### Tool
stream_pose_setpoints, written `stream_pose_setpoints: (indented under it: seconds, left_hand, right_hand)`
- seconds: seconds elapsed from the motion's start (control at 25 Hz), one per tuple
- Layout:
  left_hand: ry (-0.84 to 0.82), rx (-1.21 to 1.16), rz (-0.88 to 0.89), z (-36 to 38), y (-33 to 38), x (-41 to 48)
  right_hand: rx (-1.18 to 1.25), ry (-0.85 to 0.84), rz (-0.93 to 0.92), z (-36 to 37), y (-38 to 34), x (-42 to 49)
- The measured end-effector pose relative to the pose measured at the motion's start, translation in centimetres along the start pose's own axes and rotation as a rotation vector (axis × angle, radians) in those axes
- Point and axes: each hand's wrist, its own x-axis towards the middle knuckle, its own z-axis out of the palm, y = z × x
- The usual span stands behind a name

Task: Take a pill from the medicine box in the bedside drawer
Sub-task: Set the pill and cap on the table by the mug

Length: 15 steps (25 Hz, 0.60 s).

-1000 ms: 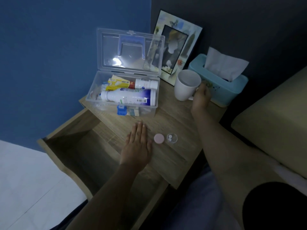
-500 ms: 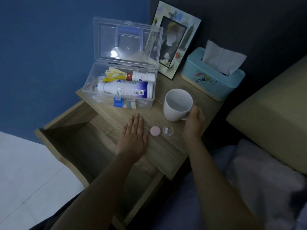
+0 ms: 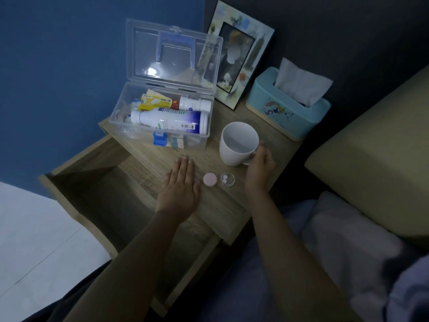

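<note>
— While both forearms reach up from the near edge, how are the hands set?

— The left hand [image 3: 180, 189] lies palm down on the wooden nightstand top [image 3: 222, 201], fingers straight and close together, pointing to the far side. It grips nothing; it simply rests flat. The right hand [image 3: 260, 168] is further right and a little further off, wrist bent, fingers curled around the handle of a white mug [image 3: 239, 142]. The handle itself is mostly hidden by the fingers.

— And below the left arm?

— The drawer [image 3: 92, 194] stands pulled out to the near left, and what shows of its inside is dark.

— Where are the pills?

— Between the two hands, on the nightstand top. A small clear cup [image 3: 227, 179] holds two white pills [image 3: 224, 180], and just left of it, almost touching, lies a round pink cap [image 3: 209, 179]. The left hand's edge is just beside the cap but apart from it.

— Is the mug upright?

— Yes, it stands on the wood, mouth up, just beyond the clear cup. I cannot tell whether it holds anything.

— And further back?

— The medicine box [image 3: 162, 126], clear plastic, sits at the far left of the top with its lid [image 3: 174, 54] swung open and upright. Inside lie a white bottle [image 3: 171, 123] on its side, a second white bottle [image 3: 196, 104] behind it and a yellow packet [image 3: 153, 102]. Right of the lid leans a picture frame [image 3: 239, 61], and right of that stands a light blue tissue box [image 3: 285, 112] with a tissue sticking up.
</note>
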Motion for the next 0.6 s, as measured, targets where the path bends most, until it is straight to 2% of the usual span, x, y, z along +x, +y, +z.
stream_pose_setpoints:
  seconds: [0.16, 0.28, 0.44, 0.6]
  left_hand:
    - [-0.049, -0.018, 0.024, -0.7, -0.2, 0.0]
    - [-0.050, -0.138, 0.037, -2.4, -0.1, -0.1]
    - [0.101, -0.139, 0.140, -5.9, -1.1, -0.7]
    - [0.185, -0.095, 0.174, -9.6, -3.7, -0.7]
  right_hand:
    - [-0.079, -0.057, 0.092, -0.4, -1.4, 0.2]
    - [-0.119, -0.103, 0.090, -0.8, -3.3, 0.3]
    - [-0.161, -0.099, -0.093, -0.1, -6.5, 1.1]
    - [-0.282, -0.257, -0.320, 3.8, -9.9, 0.6]
